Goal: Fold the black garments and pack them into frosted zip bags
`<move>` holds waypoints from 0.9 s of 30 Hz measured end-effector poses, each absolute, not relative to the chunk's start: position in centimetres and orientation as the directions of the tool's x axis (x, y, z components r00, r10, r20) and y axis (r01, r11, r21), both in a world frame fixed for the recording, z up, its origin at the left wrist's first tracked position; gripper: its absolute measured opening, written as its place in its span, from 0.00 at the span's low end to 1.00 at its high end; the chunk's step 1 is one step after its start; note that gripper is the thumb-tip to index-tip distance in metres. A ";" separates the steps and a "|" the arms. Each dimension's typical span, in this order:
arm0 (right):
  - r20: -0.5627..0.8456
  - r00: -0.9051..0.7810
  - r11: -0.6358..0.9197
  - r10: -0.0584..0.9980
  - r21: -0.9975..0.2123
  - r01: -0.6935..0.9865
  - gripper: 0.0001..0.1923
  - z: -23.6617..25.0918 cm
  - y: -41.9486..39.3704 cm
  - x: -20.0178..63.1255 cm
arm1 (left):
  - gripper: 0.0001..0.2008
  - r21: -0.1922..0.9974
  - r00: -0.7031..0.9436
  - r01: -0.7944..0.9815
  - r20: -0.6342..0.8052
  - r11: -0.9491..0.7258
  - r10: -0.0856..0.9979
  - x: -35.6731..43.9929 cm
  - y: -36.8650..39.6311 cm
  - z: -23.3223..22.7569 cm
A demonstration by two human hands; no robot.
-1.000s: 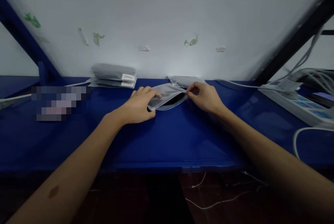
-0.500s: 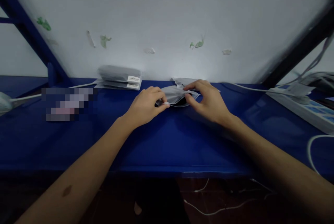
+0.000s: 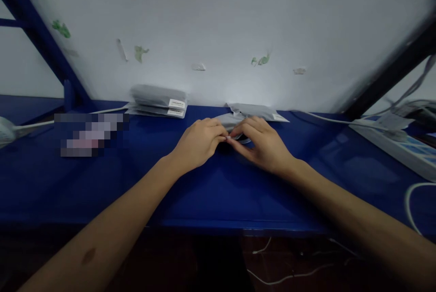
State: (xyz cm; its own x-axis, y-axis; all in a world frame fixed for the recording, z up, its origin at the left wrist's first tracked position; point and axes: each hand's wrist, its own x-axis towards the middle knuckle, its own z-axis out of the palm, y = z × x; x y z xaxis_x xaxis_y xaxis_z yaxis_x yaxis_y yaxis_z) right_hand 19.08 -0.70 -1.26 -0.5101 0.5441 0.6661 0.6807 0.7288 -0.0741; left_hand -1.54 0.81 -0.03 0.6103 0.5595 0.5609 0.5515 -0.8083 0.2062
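A grey plastic bag [image 3: 229, 120] lies on the blue table in front of me, its near edge lifted and partly gaping with a dark inside. My left hand [image 3: 200, 142] pinches the left part of that edge between thumb and fingers. Right beside it, my right hand [image 3: 262, 143] closes thumb and fingertips on the same edge, the two sets of fingertips almost touching. Much of the bag is hidden behind my hands. Just beyond it, another flat grey bag [image 3: 260, 111] with a small white label rests near the wall.
Several labelled grey bags [image 3: 158, 96] are stacked at the back left. A blurred-out item [image 3: 93, 135] lies on the left of the blue table [image 3: 211, 196]. On the right are a white-and-blue box [image 3: 402, 146] and white cables [image 3: 408, 205]. A white wall [image 3: 218, 19] closes the back.
My right hand has moved left and down along the bag's edge, meeting my left hand. The left hand has shifted slightly right, still pinching. The bag's opening shows less.
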 end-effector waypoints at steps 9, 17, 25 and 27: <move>0.678 -0.522 0.695 0.518 0.022 0.719 0.11 -0.6 -0.7 19.0 | 0.08 0.116 0.529 0.614 0.674 -0.780 0.516 -1.4 0.1 0.5; 0.653 -0.429 0.528 0.624 0.052 0.848 0.09 -1.1 1.9 22.1 | 0.08 0.180 0.380 0.652 0.763 -0.737 0.523 -1.6 -0.5 2.3; 0.589 -0.189 0.312 0.786 -0.113 0.943 0.06 -2.3 4.1 25.2 | 0.08 0.235 0.343 0.596 0.790 -0.767 0.509 -1.6 -1.1 2.9; 0.557 -0.199 0.324 0.806 -0.134 0.937 0.06 -2.2 3.9 25.0 | 0.10 0.232 0.399 0.551 0.770 -0.802 0.497 -1.5 -1.3 2.9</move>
State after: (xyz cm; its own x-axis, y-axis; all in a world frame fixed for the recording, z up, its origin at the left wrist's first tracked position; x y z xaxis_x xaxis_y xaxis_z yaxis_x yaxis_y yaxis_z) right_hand 24.96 3.88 -2.25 -0.1991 0.8061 0.5573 0.9367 0.3238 -0.1336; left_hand -1.52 -1.32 2.85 0.3994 0.4971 0.7703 0.5509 -0.8018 0.2317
